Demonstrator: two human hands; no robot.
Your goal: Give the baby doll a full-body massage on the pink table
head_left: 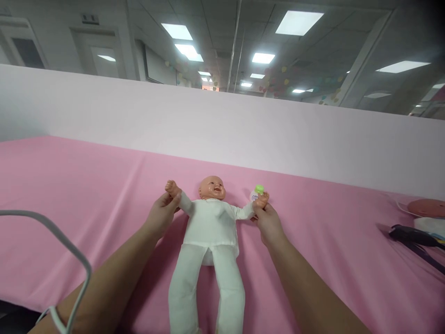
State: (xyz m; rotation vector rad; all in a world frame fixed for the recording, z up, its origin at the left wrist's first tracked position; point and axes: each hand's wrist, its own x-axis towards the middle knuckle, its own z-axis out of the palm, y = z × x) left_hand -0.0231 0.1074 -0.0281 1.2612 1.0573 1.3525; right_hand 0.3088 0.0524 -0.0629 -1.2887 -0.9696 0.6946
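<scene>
Centrally, a baby doll (208, 232) lies on its back on a pink cloth-covered surface (86, 185), head away from the camera, legs running toward the bottom edge of the view. It wears a white, soft-looking fabric suit covering torso, arms and legs; the bald head and small fists are smooth, glossy, peach-coloured plastic. Both arms are spread out to the sides.

The left hand (162, 215) is closed around the doll's arm at the wrist on the left of the view, fingers wrapped round the sleeve so that the plastic fist pokes out above them. The right hand (266, 222) pinches the doll's other wrist between thumb and fingers, that fist showing just above the fingertips. So the doll lies straight between the two hands, held at both wrists, its body resting flat on the cloth.

Just behind the fist by the right hand stands a small white bottle with a green cap (256, 191); whether it touches the fist I cannot tell. The pink cloth is smooth with faint creases and meets a pale, plain backdrop panel (222, 125) standing behind it. Above the panel show an office ceiling with rectangular light panels (299, 22) and glass partitions. At far right lie a reddish round object (429, 207) and a black strap (413, 235). A grey cable (69, 250) loops across the lower left.
</scene>
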